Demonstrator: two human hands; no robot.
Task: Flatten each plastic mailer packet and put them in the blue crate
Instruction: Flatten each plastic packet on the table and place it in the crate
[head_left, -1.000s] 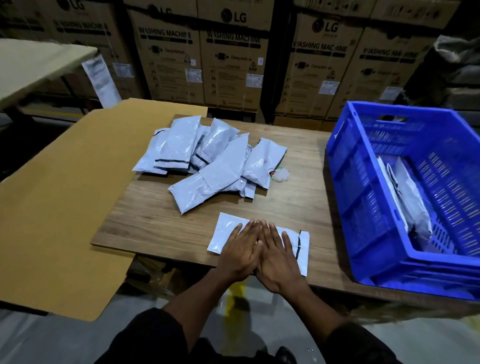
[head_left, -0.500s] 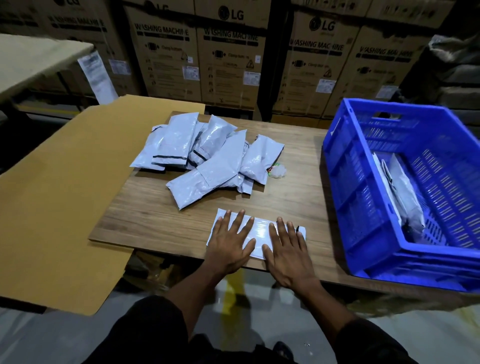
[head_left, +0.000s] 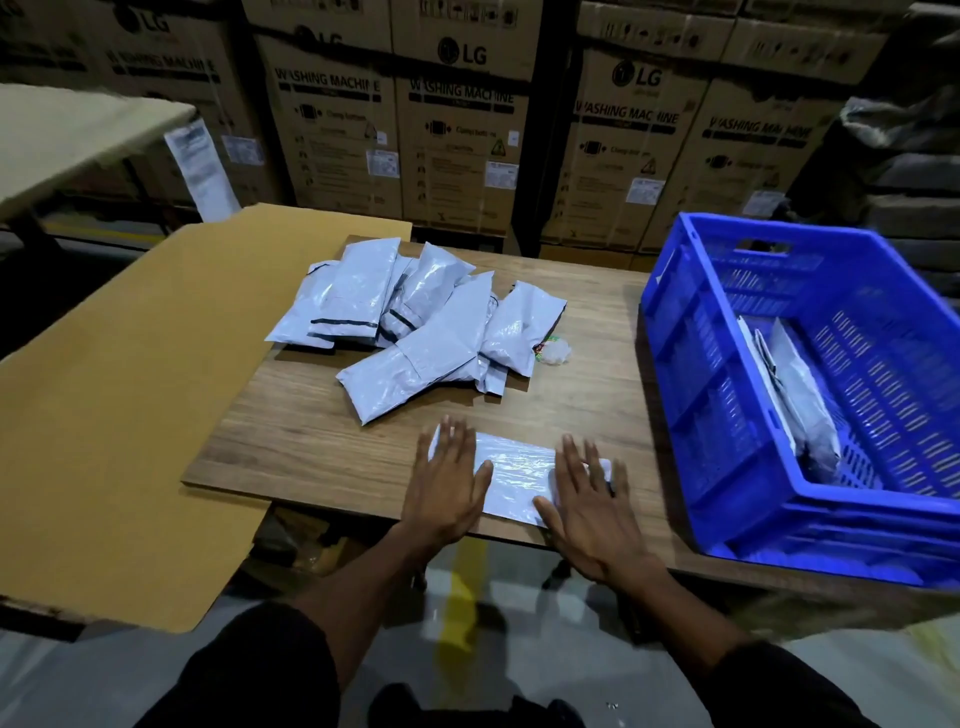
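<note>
On the wooden table (head_left: 322, 441), flat left hand (head_left: 447, 480) and right hand (head_left: 589, 499) press a mailer (head_left: 514, 470) smooth — next, lift it into the blue crate (head_left: 691, 364) at three o'clock.

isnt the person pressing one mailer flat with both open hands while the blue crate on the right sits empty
Not quite: the blue crate is not empty. The head view shows a few mailers in the crate already, leaning along its bottom. The rest holds: the left hand and right hand press flat on one mailer at the table's near edge.
</note>
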